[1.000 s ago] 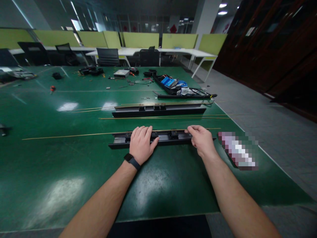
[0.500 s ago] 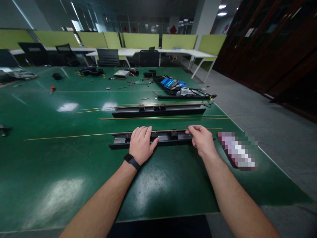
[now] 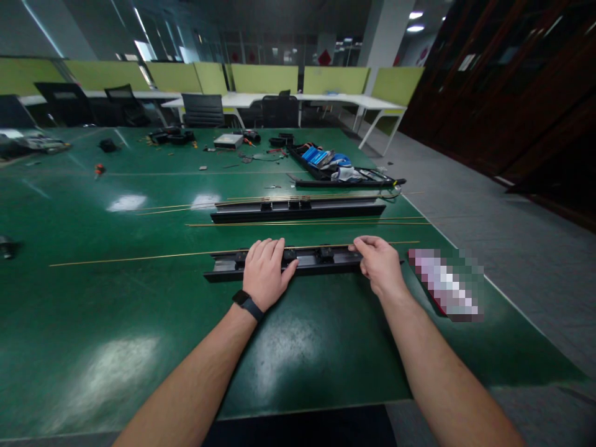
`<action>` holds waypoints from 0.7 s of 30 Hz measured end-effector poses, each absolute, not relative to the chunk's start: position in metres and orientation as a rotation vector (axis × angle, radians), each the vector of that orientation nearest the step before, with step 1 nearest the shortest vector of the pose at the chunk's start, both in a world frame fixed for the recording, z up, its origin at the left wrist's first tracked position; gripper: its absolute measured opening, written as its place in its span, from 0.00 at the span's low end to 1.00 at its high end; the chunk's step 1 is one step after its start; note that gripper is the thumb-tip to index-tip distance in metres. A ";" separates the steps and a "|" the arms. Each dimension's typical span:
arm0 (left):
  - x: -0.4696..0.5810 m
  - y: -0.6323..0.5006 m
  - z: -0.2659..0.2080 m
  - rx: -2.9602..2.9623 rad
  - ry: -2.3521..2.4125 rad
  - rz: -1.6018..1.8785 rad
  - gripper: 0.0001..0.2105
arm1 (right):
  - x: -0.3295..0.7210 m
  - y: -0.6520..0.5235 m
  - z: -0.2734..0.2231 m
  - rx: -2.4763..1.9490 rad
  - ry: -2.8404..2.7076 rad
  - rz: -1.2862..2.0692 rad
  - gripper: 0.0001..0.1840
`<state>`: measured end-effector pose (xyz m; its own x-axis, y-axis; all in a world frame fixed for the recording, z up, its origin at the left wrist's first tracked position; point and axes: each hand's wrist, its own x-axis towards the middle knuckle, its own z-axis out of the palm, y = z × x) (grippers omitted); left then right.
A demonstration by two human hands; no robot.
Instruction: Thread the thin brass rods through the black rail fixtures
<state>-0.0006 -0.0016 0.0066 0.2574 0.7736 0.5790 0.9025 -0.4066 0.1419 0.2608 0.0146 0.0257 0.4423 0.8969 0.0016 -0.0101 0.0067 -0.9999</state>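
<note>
1. Leftmost, well in from the near edge of the worktop (image 3: 153,385), is the left end of a thin golden rod (image 3: 116,259). The rod runs rightward along the far side of the nearer black channel, with its right end near the worktop's right edge.
2. The left hand (image 3: 265,273), a dark watch (image 3: 246,303) on its wrist, lies palm down across the nearer black channel (image 3: 321,267). It is open, fingers extended side by side and thumb apart; its fingertips reach the channel's far side, by the rod.
3. That channel lies roughly parallel to the near edge, with dark blocks (image 3: 325,253) set inside it.
4. Beyond it, toward the far edge, lie a pair of loose rods (image 3: 279,223), then a second black channel (image 3: 298,213).
5. The right hand (image 3: 379,264) is over the nearer channel's right end, thumb and forefinger pinched on the rod, other fingers curled.
6. Rightmost, a pixelated item (image 3: 442,282) lies beside the worktop's right edge, just right of that hand.
</note>
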 end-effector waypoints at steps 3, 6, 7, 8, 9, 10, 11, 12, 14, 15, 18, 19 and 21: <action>-0.001 -0.002 0.007 -2.306 -1.568 -0.861 0.25 | 0.259 0.014 0.026 -1.389 -0.905 0.883 0.19; -0.001 -0.001 0.007 -2.311 -1.575 -0.854 0.25 | 0.258 0.016 0.025 -1.408 -0.886 0.883 0.18; -0.001 -0.001 0.007 -2.314 -1.578 -0.851 0.25 | 0.259 0.017 0.025 -1.412 -0.871 0.881 0.18; -0.001 -0.001 0.007 -2.315 -1.579 -0.849 0.25 | 0.259 0.017 0.025 -1.413 -0.857 0.879 0.17; -0.002 -0.001 0.007 -2.316 -1.579 -0.848 0.25 | 0.260 0.018 0.025 -1.414 -0.844 0.877 0.17; -0.002 -0.001 0.007 -2.315 -1.578 -0.849 0.25 | 0.261 0.018 0.025 -1.416 -0.834 0.875 0.17; -0.001 -0.001 0.007 -2.314 -1.577 -0.850 0.25 | 0.261 0.018 0.025 -1.418 -0.826 0.872 0.17; -0.001 -0.001 0.007 -2.312 -1.576 -0.852 0.25 | 0.262 0.017 0.025 -1.421 -0.821 0.868 0.17; -0.001 -0.001 0.008 -2.312 -1.574 -0.852 0.25 | 0.261 0.016 0.025 -1.416 -0.823 0.863 0.17; -0.001 -0.001 0.008 -2.313 -1.573 -0.851 0.25 | 0.261 0.015 0.025 -1.408 -0.829 0.861 0.18; -0.001 -0.001 0.008 -2.311 -1.577 -0.848 0.25 | 0.259 0.015 0.025 -1.391 -0.864 0.870 0.19; -0.001 -0.002 0.008 -2.309 -1.579 -0.848 0.25 | 0.259 0.015 0.025 -1.392 -0.874 0.873 0.19; -0.001 -0.002 0.008 -2.308 -1.582 -0.846 0.25 | 0.258 0.016 0.025 -1.398 -0.880 0.875 0.19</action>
<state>-0.0012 -0.0018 0.0079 0.2559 0.7816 0.5688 0.9071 -0.3975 0.1381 0.2584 0.0157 0.0249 0.4295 0.9031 -0.0026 0.0084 -0.0069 -0.9999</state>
